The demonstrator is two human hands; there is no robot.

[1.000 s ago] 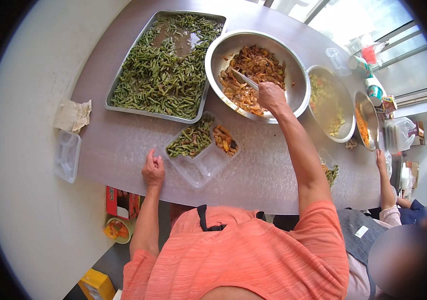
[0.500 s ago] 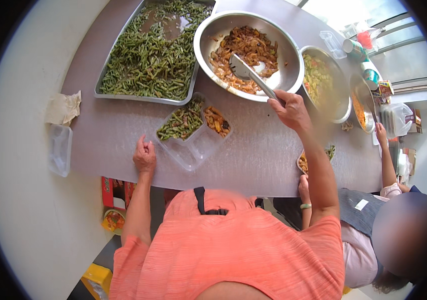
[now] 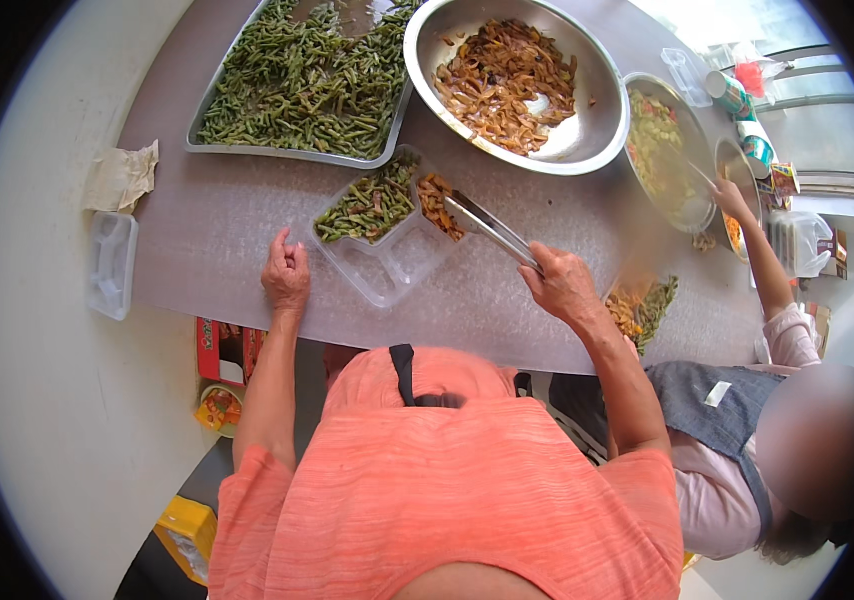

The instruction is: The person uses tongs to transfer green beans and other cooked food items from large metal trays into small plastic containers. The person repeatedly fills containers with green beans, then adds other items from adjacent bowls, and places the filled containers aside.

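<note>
In my right hand [image 3: 559, 283] is a pair of metal tongs [image 3: 495, 232], gripped by the handle end. The tips reach into the small upper-right compartment of a clear plastic meal tray [image 3: 382, 288], among brown-orange stir-fried strips [image 3: 437, 207]. Another compartment holds chopped green beans [image 3: 371, 205]; the lower ones show bare plastic. My left hand [image 3: 287, 272] rests on the table just left of the tray, fingers curled in, nothing visible in them. Beyond the tray are a large steel bowl [image 3: 609, 140] of the same brown strips and a metal pan [image 3: 292, 152] of green beans.
At right, a co-worker's hand [image 3: 735, 203] holds a utensil over a steel bowl [image 3: 692, 218] of pale yellow-green food. Before the co-worker is a portion of strips and beans [image 3: 642, 308]. An unused clear tray [image 3: 112, 265] and brown paper [image 3: 122, 178] lie at the left edge.
My right hand has brought the tongs from the large steel bowl down to the meal tray's strips compartment. The co-worker's hand has moved up and left to the yellow-green food. My left hand stays beside the tray.
</note>
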